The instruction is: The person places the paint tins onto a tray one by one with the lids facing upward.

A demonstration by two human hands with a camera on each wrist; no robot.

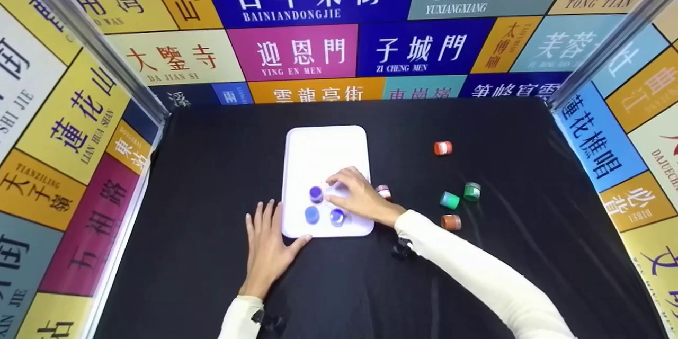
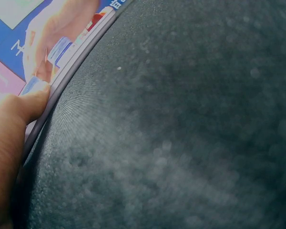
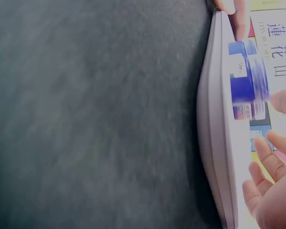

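Observation:
A white tray (image 1: 326, 143) lies on the black cloth. Three small paint jars stand at its near end: a purple jar (image 1: 316, 194), a light blue jar (image 1: 312, 215) and a dark blue jar (image 1: 337, 217) with a clear lid. My right hand (image 1: 360, 193) is over the tray, thumb beside the purple jar and fingers spread apart around no object. In the right wrist view its fingers (image 3: 271, 162) are loosely bent, away from the dark blue jar (image 3: 242, 78). My left hand (image 1: 267, 246) lies at the tray's near left corner, fingers straight, thumb (image 2: 35, 102) on the rim.
Right of the tray lie several more jars: a red jar (image 1: 443, 148), a green jar (image 1: 472, 192), a teal-green jar (image 1: 449, 200) and an orange jar (image 1: 451, 222). A pinkish jar (image 1: 383, 192) is partly behind my right wrist. Printed sign panels (image 1: 296, 53) wall the table in.

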